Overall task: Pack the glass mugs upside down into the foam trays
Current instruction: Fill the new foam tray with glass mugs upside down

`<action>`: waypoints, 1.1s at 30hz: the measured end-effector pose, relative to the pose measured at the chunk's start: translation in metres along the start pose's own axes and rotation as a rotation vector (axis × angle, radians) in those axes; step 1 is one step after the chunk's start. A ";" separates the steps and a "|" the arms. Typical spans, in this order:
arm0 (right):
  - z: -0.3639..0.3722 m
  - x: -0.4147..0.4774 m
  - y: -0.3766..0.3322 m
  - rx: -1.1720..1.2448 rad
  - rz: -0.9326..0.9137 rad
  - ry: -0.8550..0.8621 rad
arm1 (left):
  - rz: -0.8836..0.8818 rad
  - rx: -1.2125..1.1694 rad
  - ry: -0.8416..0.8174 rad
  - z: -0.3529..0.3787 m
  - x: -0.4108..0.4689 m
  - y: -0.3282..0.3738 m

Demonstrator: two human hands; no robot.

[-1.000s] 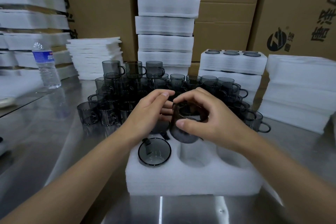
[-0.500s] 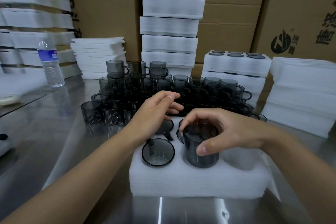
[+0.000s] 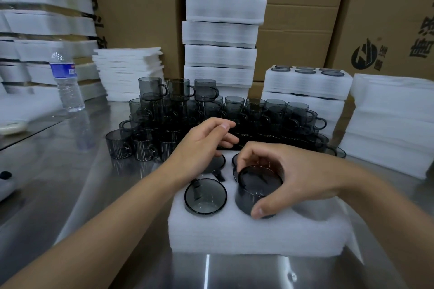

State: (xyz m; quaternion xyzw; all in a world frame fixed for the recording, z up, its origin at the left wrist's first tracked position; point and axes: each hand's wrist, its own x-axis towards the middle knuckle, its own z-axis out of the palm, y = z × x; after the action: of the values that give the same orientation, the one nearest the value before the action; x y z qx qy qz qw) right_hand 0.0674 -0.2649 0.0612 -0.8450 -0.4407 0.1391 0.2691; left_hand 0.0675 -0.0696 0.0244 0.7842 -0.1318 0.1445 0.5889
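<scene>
A white foam tray [image 3: 253, 233] lies in front of me on the steel table. My right hand [image 3: 296, 175] grips an upside-down smoky glass mug [image 3: 256, 191], which sits partway down in the tray's front middle hole. Another upside-down mug [image 3: 205, 196] is seated in the front left hole. Two more mug bases show in the back row, partly hidden by my hands. The front right hole [image 3: 312, 209] holds nothing. My left hand [image 3: 204, 142] hovers above the back left hole, fingers relaxed and holding nothing. A cluster of loose mugs [image 3: 211, 115] stands behind the tray.
Packed foam trays [image 3: 305, 87] are stacked at the back right, and a tall foam stack [image 3: 223, 28] rises behind the mugs. Thin foam sheets [image 3: 129, 73] and a water bottle [image 3: 67, 82] stand at the left. Cardboard boxes [image 3: 303, 19] line the back.
My right hand has brought the mug down from mid-air into the front middle hole and pushed it lower. My left hand has let go of it and drawn back.
</scene>
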 end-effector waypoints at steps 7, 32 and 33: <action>0.008 0.005 -0.005 0.022 0.019 0.133 | 0.036 0.101 0.031 0.001 0.001 -0.004; 0.042 0.021 -0.009 -0.364 0.184 0.026 | -0.002 0.249 0.065 -0.004 0.009 -0.019; 0.043 0.021 -0.007 -0.387 0.175 0.022 | -0.007 0.254 0.060 -0.004 0.009 -0.019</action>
State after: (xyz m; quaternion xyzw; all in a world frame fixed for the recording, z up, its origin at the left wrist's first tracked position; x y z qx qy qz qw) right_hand 0.0541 -0.2297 0.0301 -0.9175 -0.3811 0.0655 0.0933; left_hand 0.0828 -0.0613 0.0120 0.8483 -0.0920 0.1813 0.4890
